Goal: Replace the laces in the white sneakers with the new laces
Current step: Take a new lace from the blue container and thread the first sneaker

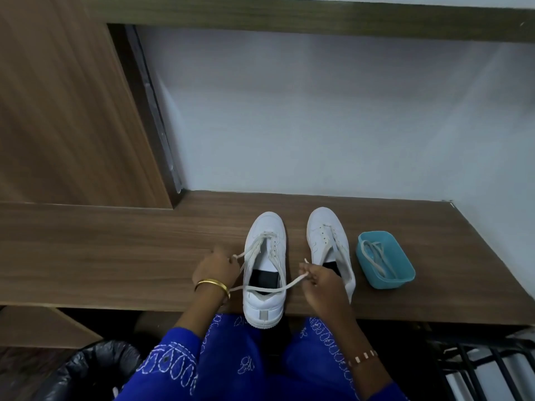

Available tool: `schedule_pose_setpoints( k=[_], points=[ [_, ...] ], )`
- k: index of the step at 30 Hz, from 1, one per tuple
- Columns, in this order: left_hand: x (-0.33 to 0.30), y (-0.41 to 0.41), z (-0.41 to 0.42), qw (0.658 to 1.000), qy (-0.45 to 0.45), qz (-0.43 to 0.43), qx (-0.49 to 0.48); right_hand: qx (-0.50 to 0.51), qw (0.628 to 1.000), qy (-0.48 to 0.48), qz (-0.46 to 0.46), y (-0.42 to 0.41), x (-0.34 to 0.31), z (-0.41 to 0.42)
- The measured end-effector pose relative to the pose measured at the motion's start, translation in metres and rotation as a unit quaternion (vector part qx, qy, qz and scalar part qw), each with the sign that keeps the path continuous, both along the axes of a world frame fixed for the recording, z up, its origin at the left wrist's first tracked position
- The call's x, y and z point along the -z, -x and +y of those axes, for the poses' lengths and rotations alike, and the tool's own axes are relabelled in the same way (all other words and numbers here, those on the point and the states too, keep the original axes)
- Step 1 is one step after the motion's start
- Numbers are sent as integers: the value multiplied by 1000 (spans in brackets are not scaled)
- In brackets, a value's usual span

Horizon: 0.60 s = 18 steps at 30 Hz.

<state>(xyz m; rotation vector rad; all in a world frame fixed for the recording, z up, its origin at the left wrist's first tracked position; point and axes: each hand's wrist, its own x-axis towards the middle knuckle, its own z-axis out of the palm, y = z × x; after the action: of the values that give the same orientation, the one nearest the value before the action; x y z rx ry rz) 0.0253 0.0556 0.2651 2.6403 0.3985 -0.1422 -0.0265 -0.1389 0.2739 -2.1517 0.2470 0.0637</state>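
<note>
Sitting toes-away on the wooden worktop [115, 256], two white sneakers stand side by side near its front edge. The left sneaker [265, 270] is the landmark here: its heel juts slightly over the front edge, toward the person's lap in blue embroidered cloth [231, 366].

A cream lace [262, 290] is threaded through the eyelets nearest this sneaker's toe, and both of its loose ends run back toward the heel. The left hand [215, 270], just left of the sneaker, has its grip pinching one end of the lace between curled fingertips; a gold bangle [212, 285] circles that wrist. The right hand [321, 280], just right of the sneaker's heel, likewise has its grip pinched on the lace, the end sticking up above the fingers. A length of lace sags between the two hands across the sneaker's open collar, over the dark insole.

The right sneaker [327, 235] stands just beyond the right hand, with no lace visible in its eyelets and its tongue flopped outward; the hand covers part of its heel.

Farther right of both sneakers, a small blue tub [404, 277] rests on the worktop with another cream lace [376, 256] coiled loosely inside.

Below the worktop, left of the lap, a bin lined with a black bag [95, 369] shows.
</note>
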Motion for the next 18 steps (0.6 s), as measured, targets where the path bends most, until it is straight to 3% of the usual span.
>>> schedule_pose_setpoints(
  k=[2,5,10,18],
  points=[
    [0,-5,-10,998,-24,-48,14,20,999,-44,2,-1,-1,1],
    [-3,-13,-25,991,12,-103,86,43,996,-80,-27,-3,2,3],
    [8,-26,-44,983,61,-84,151,44,994,-93,-40,-5,14,7],
    [18,-39,-47,979,131,-74,135,100,982,-161,-5,-16,20,14]
  ],
)
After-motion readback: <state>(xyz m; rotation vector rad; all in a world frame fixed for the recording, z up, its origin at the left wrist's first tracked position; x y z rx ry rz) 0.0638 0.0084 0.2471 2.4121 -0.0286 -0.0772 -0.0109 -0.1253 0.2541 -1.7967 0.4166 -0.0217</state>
